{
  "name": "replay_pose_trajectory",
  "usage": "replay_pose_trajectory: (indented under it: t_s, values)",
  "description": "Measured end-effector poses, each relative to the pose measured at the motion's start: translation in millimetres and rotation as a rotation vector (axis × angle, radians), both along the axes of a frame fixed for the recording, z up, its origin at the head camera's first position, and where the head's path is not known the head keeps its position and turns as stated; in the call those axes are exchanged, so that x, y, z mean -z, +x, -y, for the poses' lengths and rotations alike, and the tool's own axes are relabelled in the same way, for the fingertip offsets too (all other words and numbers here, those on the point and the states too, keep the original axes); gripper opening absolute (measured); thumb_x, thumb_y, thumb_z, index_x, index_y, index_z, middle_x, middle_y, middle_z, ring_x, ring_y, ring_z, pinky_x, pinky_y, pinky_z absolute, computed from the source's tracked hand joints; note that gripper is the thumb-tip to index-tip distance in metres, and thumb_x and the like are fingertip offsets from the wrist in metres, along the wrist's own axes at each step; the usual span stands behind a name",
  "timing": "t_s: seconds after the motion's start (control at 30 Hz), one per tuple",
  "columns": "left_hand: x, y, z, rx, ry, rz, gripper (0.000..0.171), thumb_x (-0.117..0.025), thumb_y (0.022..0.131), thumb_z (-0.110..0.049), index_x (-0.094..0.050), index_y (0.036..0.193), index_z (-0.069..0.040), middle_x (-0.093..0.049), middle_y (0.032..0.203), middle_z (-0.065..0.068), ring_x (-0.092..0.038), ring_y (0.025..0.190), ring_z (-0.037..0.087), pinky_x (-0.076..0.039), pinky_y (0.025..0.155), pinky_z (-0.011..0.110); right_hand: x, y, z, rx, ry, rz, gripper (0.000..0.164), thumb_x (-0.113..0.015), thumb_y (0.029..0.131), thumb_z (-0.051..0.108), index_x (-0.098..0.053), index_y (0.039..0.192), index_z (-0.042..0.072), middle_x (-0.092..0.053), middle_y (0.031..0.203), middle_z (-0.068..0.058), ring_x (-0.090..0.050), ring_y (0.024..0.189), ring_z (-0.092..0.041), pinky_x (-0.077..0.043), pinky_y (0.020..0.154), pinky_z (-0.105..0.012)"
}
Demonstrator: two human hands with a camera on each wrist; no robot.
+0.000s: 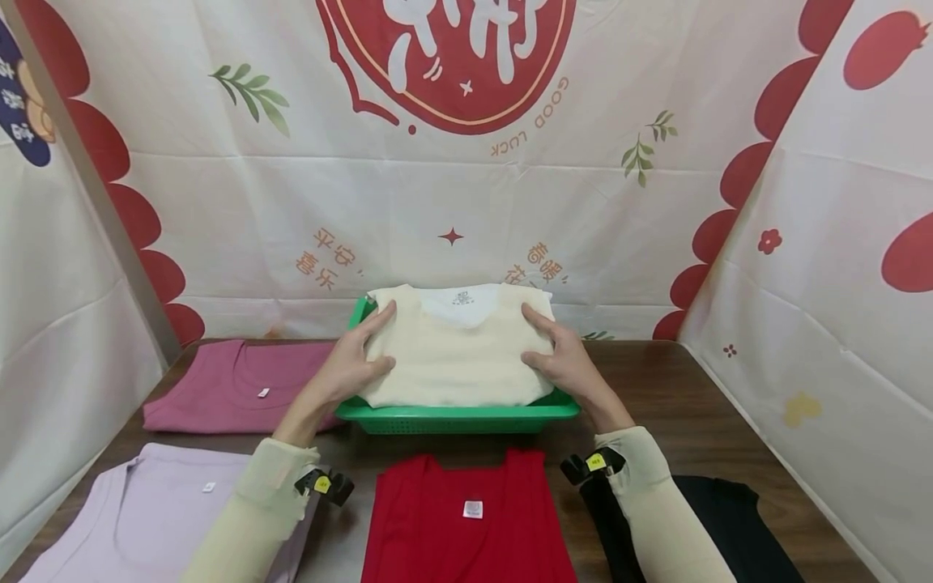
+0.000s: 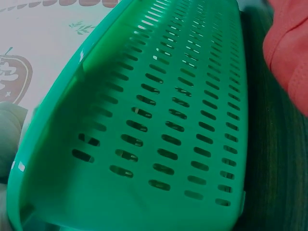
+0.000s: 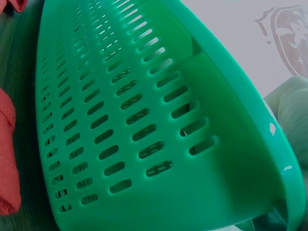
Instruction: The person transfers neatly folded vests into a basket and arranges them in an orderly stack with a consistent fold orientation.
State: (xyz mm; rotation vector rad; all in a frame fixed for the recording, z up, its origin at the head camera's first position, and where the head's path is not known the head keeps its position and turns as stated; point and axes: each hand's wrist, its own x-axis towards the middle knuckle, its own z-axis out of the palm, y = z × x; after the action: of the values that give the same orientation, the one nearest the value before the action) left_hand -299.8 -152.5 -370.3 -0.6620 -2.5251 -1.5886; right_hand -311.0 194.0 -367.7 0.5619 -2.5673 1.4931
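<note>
A folded cream shirt (image 1: 452, 368) with a white inner neck panel lies over the green slotted basket (image 1: 459, 418) at the back of the table. My left hand (image 1: 357, 362) grips its left side, thumb and a finger on top of the cloth. On the opposite side, my right hand (image 1: 561, 356) holds it the same way. The fingers under the shirt are hidden. Both wrist views are mostly filled by the basket's slotted wall, with only a small part of each hand at the edge.
A folded pink top (image 1: 233, 389) lies left of the basket, a lavender top (image 1: 160, 518) at the front left. In front of the basket is a red top (image 1: 470, 542); a black garment (image 1: 736, 526) lies front right. Printed white cloth (image 1: 452, 194) hangs behind and at the sides.
</note>
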Motion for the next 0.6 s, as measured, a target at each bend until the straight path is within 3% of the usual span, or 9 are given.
replay_pose_trajectory:
  t_s: [0.47,0.6]
  values:
    - [1.6,0.6,1.2,-0.017,-0.056,-0.001,0.081,-0.065,0.083,-0.004,-0.028,0.152,-0.025,-0.015,0.161,-0.002,-0.007,0.15,0.026,-0.026,0.115,0.048,1.5,-0.8,1.6,0.023,0.09,-0.022,0.072,-0.066,0.085,0.005,-0.036,0.149,0.018,-0.033,0.156,-0.005,-0.031,0.141,-0.024,-0.035,0.108,-0.05]
    - [1.5,-0.1,-0.4,-0.025,-0.109,-0.031,0.083,-0.066,0.081,-0.004,-0.028,0.152,-0.022,-0.019,0.161,-0.001,-0.009,0.15,0.027,-0.026,0.115,0.048,-2.1,3.1,4.5,0.025,0.119,-0.039,0.071,-0.065,0.085,0.002,-0.036,0.148,0.012,-0.035,0.154,-0.009,-0.034,0.138,-0.026,-0.035,0.108,-0.051]
